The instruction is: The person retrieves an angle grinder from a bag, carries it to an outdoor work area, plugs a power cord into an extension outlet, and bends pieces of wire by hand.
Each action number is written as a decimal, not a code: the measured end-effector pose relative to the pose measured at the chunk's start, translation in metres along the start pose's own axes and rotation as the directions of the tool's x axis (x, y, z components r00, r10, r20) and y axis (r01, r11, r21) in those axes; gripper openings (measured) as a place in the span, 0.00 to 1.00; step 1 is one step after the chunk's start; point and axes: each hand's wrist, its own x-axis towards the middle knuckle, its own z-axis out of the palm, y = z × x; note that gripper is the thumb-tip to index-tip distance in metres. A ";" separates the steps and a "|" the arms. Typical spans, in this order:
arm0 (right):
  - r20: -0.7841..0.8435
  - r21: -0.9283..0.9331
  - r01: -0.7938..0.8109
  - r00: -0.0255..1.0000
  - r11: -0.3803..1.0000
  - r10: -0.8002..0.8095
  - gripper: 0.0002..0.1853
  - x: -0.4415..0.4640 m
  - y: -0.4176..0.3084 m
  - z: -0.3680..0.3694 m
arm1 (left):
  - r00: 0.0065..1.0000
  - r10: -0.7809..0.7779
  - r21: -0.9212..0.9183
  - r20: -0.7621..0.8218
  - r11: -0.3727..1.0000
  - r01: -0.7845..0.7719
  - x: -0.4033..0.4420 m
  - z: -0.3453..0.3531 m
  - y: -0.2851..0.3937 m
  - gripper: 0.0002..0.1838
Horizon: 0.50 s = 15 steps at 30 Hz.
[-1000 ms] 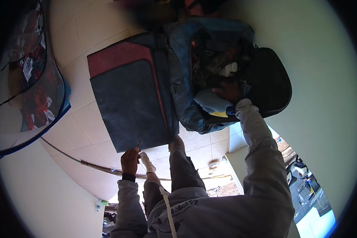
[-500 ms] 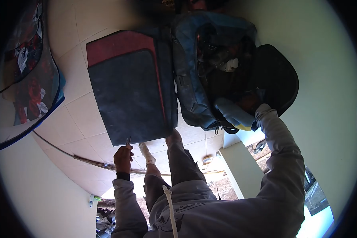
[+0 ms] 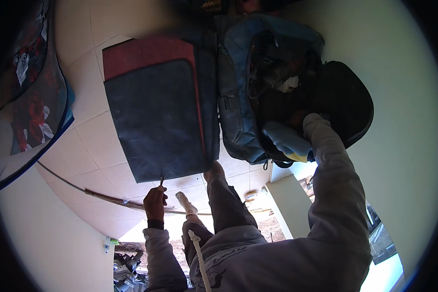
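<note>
My left hand (image 3: 155,202) is closed around a small slim tool (image 3: 162,180) with a thin tip, too small to name exactly. Its tip points up at the lower edge of a flat dark case with a red band (image 3: 155,112). My right hand (image 3: 298,118) reaches into an unzipped blue-and-black bag (image 3: 234,92), in deep shadow, so its fingers cannot be made out. Around it lie dark items and a pale item (image 3: 290,84). A grey-blue piece with a yellow edge (image 3: 284,141) sits at the bag's opening, beside my right sleeve.
The bag's black flap (image 3: 348,102) hangs open toward the pale wall (image 3: 404,126). On the left stands a flower-patterned cover with blue edging (image 3: 39,114). A bundle of thin sticks (image 3: 112,197) lies across the tiled floor (image 3: 90,141), near my foot (image 3: 186,202).
My right hand has moved deeper into the bag, up and to the left. My left hand, still gripping the slim tool, has shifted slightly right and down.
</note>
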 end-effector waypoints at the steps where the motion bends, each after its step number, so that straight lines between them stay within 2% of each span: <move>1: -0.072 0.093 -0.009 0.997 0.996 0.016 0.26 -0.003 0.004 -0.004 | 1.000 -0.003 -0.005 -0.002 1.000 0.003 0.002 0.001 0.000 0.17; 2: -0.138 0.188 -0.013 0.990 0.982 0.039 0.26 -0.006 0.009 -0.004 | 1.000 -0.007 -0.008 -0.002 1.000 0.007 0.003 0.001 0.001 0.17; 3: -0.291 0.329 -0.017 0.950 0.944 0.118 0.25 -0.005 0.016 -0.002 | 1.000 -0.009 -0.013 -0.001 1.000 0.009 0.004 0.002 0.001 0.17; 5: -0.526 0.583 0.051 0.784 0.811 0.329 0.24 0.001 0.030 0.003 | 1.000 -0.013 -0.008 0.016 1.000 0.013 0.010 0.006 -0.003 0.17; 8: -0.818 0.534 0.222 0.380 0.816 0.432 0.25 0.027 0.043 0.003 | 0.999 -0.021 0.048 0.036 0.999 0.019 0.013 0.016 0.005 0.17; 11: -0.850 0.526 0.198 0.147 0.827 0.506 0.25 0.031 0.034 -0.030 | 0.998 0.015 0.144 0.058 0.989 -0.023 0.010 0.026 0.015 0.17; 14: -0.734 0.678 0.187 0.215 0.711 0.644 0.21 0.025 0.025 -0.055 | 0.997 0.010 0.197 0.078 0.980 -0.025 0.011 0.025 0.010 0.19; 15: -0.732 0.674 0.091 0.217 0.733 0.646 0.21 0.016 0.018 -0.066 | 0.997 0.008 0.197 0.075 0.980 -0.022 0.010 0.023 0.008 0.18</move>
